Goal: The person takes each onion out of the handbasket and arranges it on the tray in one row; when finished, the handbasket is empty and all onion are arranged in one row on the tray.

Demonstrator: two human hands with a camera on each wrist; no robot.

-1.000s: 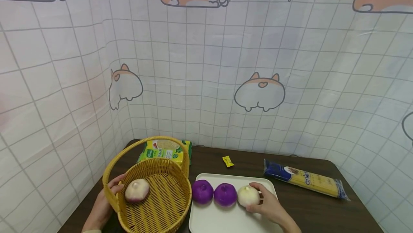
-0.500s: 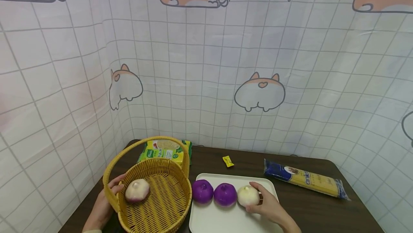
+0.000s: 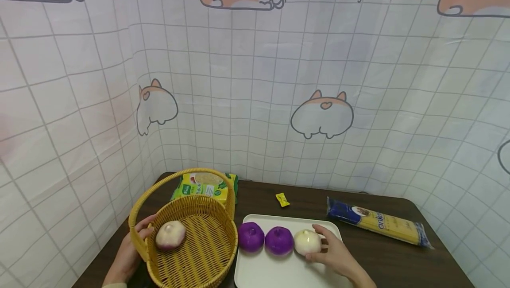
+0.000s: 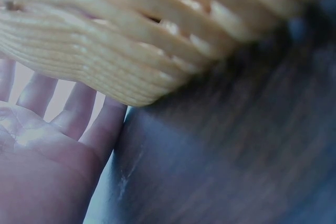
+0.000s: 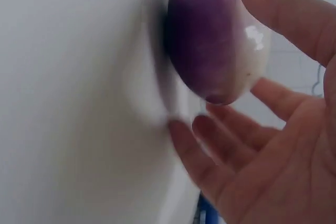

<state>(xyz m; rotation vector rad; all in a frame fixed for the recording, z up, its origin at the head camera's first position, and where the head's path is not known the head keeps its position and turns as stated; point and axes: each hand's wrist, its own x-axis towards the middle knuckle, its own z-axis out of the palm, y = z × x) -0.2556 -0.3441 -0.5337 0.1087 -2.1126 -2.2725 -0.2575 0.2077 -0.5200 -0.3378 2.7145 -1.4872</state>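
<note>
The left hand [image 3: 129, 250] lies along the outer left side of a yellow wicker basket [image 3: 223, 263], fingers near its rim and handle base. In the left wrist view the palm faces the basket wall with fingers straight. A white-and-purple turnip [image 3: 170, 235] sits inside the basket at left. The right hand [image 3: 332, 252] is at another white-topped, purple-bottomed turnip [image 3: 307, 242] on a white tray [image 3: 263, 274]. Its thumb and index finger are right at the turnip's edge, while the other fingers [image 5: 194, 150] spread loosely. Two purple onion-shaped vegetables [image 3: 279, 241] sit left of it.
A green-yellow Knorr packet [image 3: 205, 186] lies behind the basket. A small yellow wrapped piece [image 3: 282, 199] is behind the tray. A long blue-and-yellow pasta packet [image 3: 378, 222] lies to the right. A gridded curtain [image 3: 255, 102] hangs behind the dark table [image 3: 398, 261].
The right hand has shifted slightly to the right, its fingertips drawing a little back from the turnip. The view moved slightly. The left hand, basket and vegetables look unchanged.
</note>
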